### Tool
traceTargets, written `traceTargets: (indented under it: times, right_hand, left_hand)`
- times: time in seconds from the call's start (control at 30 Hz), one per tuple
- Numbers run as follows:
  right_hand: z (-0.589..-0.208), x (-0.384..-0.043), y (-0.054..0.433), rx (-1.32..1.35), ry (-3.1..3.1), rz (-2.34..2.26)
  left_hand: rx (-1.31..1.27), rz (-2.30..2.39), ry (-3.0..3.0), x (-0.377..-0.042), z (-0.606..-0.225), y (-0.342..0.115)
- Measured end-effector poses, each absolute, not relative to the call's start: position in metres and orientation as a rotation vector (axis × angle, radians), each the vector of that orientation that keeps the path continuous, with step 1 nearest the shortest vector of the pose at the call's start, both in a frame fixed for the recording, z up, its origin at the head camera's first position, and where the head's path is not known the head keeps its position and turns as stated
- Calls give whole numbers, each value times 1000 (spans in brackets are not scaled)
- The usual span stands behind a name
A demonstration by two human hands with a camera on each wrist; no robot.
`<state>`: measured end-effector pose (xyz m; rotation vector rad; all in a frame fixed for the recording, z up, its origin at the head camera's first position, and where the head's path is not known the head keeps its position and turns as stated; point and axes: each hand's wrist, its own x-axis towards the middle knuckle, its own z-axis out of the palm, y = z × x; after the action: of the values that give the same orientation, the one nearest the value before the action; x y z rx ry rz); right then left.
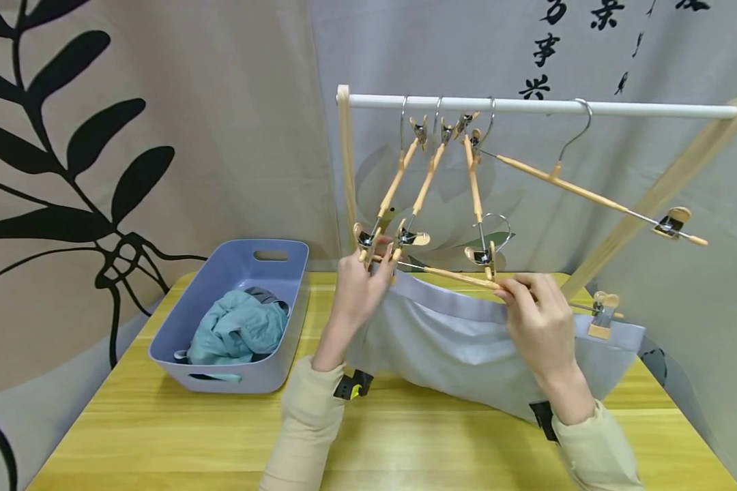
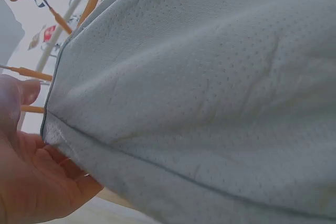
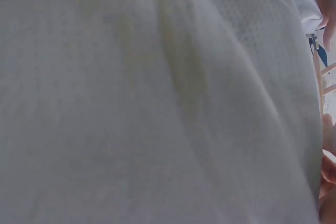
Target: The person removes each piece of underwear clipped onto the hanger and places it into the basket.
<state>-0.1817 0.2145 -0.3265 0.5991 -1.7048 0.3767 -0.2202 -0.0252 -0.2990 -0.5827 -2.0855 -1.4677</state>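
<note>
A light grey garment (image 1: 442, 341) with a waistband hangs below the rail, in front of the rack. Its right end is held by a wooden clip (image 1: 600, 317) of a hanger (image 1: 460, 276). My right hand (image 1: 540, 327) pinches this hanger's wooden bar near its middle. At the garment's left upper corner, my left hand (image 1: 362, 286) has its thumb and fingers around the waistband edge, close to the hanger's left end. In the left wrist view the perforated cloth (image 2: 184, 87) covers part of those fingers. Cloth fills most of the right wrist view.
Several wooden clip hangers (image 1: 430, 177) hang from the white rail (image 1: 528, 106) of a wooden-legged rack, their lower clips near my left hand. On the left of the table (image 1: 209, 443) stands a blue-grey basket (image 1: 221, 375) holding crumpled teal cloth (image 1: 239, 327) and darker fabric.
</note>
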Motion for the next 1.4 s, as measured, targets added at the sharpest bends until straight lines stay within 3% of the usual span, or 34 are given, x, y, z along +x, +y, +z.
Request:
traceTargets:
  times: [1.4]
  right_hand:
    - [-325, -179, 205, 642, -1663, 411]
  left_hand:
    - [-421, -1770, -2010, -204, -295, -24]
